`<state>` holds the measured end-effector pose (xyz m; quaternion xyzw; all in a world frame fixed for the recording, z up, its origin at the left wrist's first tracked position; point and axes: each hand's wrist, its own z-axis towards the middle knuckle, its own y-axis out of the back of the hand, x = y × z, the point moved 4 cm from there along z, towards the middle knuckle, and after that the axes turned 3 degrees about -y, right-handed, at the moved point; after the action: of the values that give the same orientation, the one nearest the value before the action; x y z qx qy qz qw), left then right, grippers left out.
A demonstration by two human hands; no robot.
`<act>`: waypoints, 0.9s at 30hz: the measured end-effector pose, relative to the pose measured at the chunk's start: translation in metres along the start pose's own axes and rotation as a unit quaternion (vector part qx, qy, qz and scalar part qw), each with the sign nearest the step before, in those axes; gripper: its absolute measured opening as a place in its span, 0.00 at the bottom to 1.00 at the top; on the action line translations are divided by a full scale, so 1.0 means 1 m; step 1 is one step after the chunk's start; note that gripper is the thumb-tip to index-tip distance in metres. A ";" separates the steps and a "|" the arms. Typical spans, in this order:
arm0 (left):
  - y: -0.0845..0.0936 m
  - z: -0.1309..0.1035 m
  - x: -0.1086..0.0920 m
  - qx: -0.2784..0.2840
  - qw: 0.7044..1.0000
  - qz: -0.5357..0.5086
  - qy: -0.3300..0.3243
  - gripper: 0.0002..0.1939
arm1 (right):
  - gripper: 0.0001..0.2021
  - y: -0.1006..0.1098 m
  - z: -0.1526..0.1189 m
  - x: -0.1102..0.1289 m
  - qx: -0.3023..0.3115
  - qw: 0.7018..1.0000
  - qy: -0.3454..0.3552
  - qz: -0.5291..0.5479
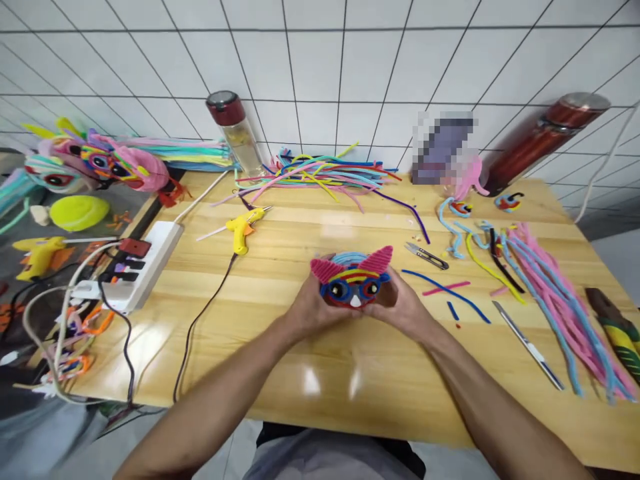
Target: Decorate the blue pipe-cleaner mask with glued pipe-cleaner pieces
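Between my two hands, over the middle of the wooden table, is a colourful pipe-cleaner animal head (353, 285) with pink ears, round dark eyes, a small white nose and blue, yellow and red bands. It faces me. My left hand (307, 308) wraps its left side, and my right hand (400, 308) holds its right side, with the thumbs near its lower edge. Right of the hands lie small snips (427, 256), a blue pipe cleaner (447, 293), a crossed pink piece (459, 287) and a craft knife (530, 347).
A yellow glue gun (242, 230) with its cord and a white power strip (153, 267) are on the left. Pipe cleaners (320, 177), a glass bottle (237, 133) and a red flask (550, 140) stand or lie at the back. Pink bundles (565, 300) lie right.
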<state>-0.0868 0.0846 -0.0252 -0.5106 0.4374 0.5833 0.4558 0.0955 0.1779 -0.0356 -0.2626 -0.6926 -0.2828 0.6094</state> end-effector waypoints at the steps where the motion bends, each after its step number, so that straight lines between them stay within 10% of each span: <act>1: -0.001 0.000 -0.001 0.004 1.000 -0.007 0.000 0.55 | 0.41 0.000 -0.002 0.001 -0.003 1.000 -0.004 -0.010; 11: 0.008 -0.003 0.013 -0.079 0.992 0.093 -0.008 0.60 | 0.39 0.005 0.001 0.015 -0.046 0.990 0.062 -0.118; 27: 0.005 0.009 -0.007 -0.010 0.995 0.011 -0.098 0.51 | 0.51 0.015 0.018 0.036 -0.010 0.993 0.102 -0.053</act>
<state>-0.0932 0.0916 -0.0168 -0.4502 0.3905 0.6400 0.4850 0.0888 0.2017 -0.0007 -0.2010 -0.6373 -0.3468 0.6581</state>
